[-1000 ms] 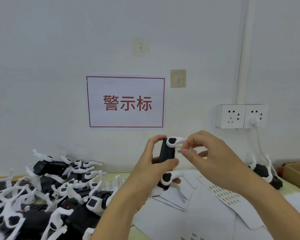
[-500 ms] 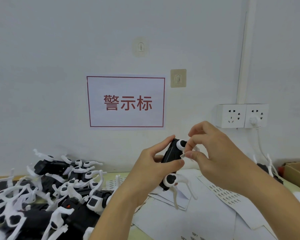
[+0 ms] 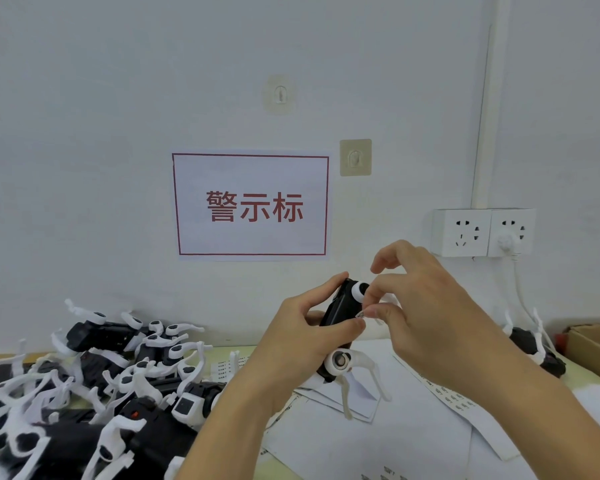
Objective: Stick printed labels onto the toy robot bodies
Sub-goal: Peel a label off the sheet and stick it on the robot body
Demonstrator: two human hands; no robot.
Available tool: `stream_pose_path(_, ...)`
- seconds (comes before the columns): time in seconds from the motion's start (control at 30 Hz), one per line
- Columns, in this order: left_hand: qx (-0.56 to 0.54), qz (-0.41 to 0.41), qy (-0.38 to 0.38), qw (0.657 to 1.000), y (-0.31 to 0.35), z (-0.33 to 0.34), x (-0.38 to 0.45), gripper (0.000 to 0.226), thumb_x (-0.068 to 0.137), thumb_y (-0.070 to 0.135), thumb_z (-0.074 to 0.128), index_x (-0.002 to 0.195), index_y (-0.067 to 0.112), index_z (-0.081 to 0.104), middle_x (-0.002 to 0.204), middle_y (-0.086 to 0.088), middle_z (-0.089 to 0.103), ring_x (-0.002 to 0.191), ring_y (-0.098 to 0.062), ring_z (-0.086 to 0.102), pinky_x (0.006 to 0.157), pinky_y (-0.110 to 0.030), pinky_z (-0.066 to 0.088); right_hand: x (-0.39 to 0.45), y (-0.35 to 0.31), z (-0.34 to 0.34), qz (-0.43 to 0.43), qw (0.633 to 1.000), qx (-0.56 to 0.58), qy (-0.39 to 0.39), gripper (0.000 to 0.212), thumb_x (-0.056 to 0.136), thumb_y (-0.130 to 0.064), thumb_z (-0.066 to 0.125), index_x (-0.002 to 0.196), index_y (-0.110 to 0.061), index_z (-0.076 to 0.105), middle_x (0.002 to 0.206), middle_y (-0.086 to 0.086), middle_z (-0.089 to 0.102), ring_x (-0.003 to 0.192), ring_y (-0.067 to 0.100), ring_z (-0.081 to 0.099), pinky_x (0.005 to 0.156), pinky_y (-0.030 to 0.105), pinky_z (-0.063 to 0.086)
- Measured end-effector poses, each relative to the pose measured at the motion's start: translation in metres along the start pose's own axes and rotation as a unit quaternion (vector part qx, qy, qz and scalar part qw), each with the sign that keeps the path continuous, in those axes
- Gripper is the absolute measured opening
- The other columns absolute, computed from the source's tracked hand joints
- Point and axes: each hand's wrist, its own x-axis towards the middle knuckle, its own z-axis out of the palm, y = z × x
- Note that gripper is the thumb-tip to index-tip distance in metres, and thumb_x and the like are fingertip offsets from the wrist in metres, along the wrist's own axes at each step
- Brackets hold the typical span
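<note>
Both hands meet in mid-air over the table, out in front of the wall. His or her left hand [image 3: 302, 337] is wrapped round a black toy robot body [image 3: 340, 310], thumb on its near side and fingers behind, holding it tilted with a white joint at the top and white legs dangling below. Pinched between thumb and forefinger of the right hand [image 3: 426, 313] is a small printed label [image 3: 360, 314], laid right against the body's black side; the other fingers arch loosely above.

Under the hands lie loose white sheets of paper [image 3: 413, 441] and a long label strip [image 3: 454, 400] printed with rows of tiny marks, running off to the right. On the left sits a heap of toy robots [image 3: 94, 386], black bodies tangled with white limbs, crowding the table edge. Another robot [image 3: 530, 344] lies at the right, just beside a cardboard box [image 3: 593, 348], partly hidden behind the right wrist.

Pale yellow-green table [image 3: 582, 379] shows between the papers. Behind it stands a white wall with a red-bordered sign [image 3: 253, 206] bearing red characters, two adhesive hooks [image 3: 355, 157], and a double wall socket [image 3: 482, 232] with one white plug and cord hanging down.
</note>
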Motion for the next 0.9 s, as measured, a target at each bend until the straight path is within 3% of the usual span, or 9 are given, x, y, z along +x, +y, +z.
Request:
stream_pose_path(0.4, 0.000, 0.006, 0.000, 1.000, 0.0014, -0.0032, -0.0017, 0.058, 0.082, 0.028, 0.079, 0.126, 0.059, 0.058, 0.092, 0.001, 0.077, 0.077, -0.009, 0.071, 0.063, -0.012, 0.052, -0.0011, -0.0020, 0.0057, -0.006, 0.999, -0.027, 0.041, 0.010, 0.092, -0.024, 0.066, 0.084, -0.027, 0.070, 0.112, -0.014, 0.044, 0.108, 0.011, 0.044, 0.082, 0.031, 0.040)
stream_pose_path(0.9, 0.003, 0.010, 0.012, 1.000, 0.0004, -0.0024, 0.0002, 0.055, 0.085, 0.030, 0.077, 0.128, 0.058, 0.057, 0.090, 0.001, 0.078, 0.077, -0.009, 0.072, 0.063, -0.010, 0.051, -0.0009, -0.0032, 0.0082, 0.005, 0.999, -0.013, 0.043, 0.012, 0.095, -0.027, 0.061, 0.090, -0.026, 0.071, 0.111, -0.017, 0.042, 0.110, 0.007, 0.040, 0.082, 0.027, 0.037)
